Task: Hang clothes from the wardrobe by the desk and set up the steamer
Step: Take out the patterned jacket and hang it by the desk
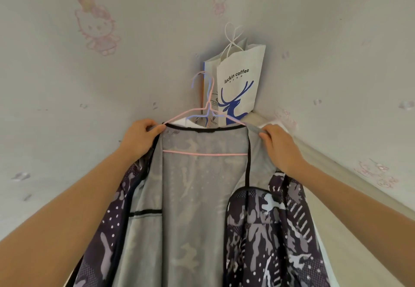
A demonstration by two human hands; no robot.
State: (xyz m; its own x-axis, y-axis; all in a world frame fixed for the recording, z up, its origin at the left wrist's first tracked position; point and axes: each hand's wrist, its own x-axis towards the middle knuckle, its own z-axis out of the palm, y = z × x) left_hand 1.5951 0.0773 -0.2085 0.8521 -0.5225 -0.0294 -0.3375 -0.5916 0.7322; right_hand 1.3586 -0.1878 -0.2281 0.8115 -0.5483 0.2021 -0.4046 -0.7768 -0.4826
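A dark camouflage jacket (265,230) with a pale grey mesh lining hangs open on a pink wire hanger (204,154) in the room's corner. My left hand (140,137) pinches the jacket's left shoulder at the collar edge. My right hand (278,144) pinches the right shoulder fabric. A blue wire hanger (210,91) sits just behind the pink one, with a white garment (190,123) showing under it. What the hanger hooks hold on to is hidden. No steamer is in view.
A white luckin coffee paper bag (240,80) with a blue deer hangs in the corner behind the hangers. Wallpaper with pink cartoon cats (96,26) covers both walls. A pale ledge (336,158) runs along the right wall.
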